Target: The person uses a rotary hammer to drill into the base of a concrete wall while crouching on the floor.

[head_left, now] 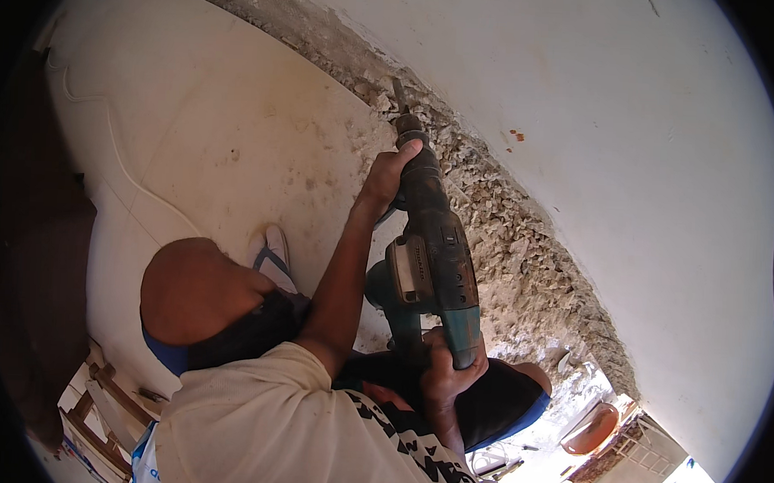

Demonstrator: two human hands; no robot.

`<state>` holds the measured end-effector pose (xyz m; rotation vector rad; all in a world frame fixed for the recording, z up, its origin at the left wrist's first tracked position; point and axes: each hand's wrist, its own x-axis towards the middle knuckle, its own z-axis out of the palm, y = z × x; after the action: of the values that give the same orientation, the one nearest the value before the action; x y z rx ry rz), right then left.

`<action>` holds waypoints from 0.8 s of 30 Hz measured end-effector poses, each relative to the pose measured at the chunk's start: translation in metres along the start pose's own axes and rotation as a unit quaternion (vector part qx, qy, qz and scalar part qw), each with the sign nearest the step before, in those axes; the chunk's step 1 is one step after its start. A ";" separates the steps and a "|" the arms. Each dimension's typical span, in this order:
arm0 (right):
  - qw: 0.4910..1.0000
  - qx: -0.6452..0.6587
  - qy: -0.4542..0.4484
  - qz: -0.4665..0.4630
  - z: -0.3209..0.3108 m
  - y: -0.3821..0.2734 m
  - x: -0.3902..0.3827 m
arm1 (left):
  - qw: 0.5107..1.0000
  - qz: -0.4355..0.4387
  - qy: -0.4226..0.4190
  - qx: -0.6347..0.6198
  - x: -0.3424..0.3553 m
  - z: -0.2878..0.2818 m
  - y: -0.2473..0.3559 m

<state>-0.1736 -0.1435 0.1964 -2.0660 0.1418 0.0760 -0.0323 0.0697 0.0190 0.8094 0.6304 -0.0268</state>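
My left hand [386, 172] grips the front of a dark teal and black demolition hammer [439, 244], its thumb over the barrel below the collar. My right hand [450, 369] is closed on the rear handle. The chisel bit [399, 93] points away from me into broken plaster and rubble [507, 255] along the base of the white wall [632, 166]; whether its tip is embedded I cannot tell. My sandalled foot [269, 262] rests on the pale floor left of the tool, and both my bent knees show beside it.
A white cable [115, 143] runs across the floor [221, 96] at left. A dark brown piece [54, 253] stands along the left edge, with wooden slats [107, 411] at lower left. An orange basin [592, 427] and a light metal grid [645, 451] are at lower right.
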 end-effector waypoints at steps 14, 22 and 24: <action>0.999 0.046 0.005 0.017 0.006 -0.003 0.010 | 1.000 0.015 0.007 -0.024 0.016 -0.008 -0.002; 1.000 -0.016 0.015 -0.019 0.016 0.010 0.017 | 0.999 -0.005 0.006 -0.042 0.027 -0.008 0.007; 1.000 -0.017 0.017 -0.015 0.014 0.007 0.011 | 0.999 -0.010 0.002 -0.052 0.027 -0.011 0.010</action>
<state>-0.1634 -0.1350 0.1823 -2.1027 0.1314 0.0253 -0.0132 0.0903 0.0056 0.7021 0.6389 -0.0106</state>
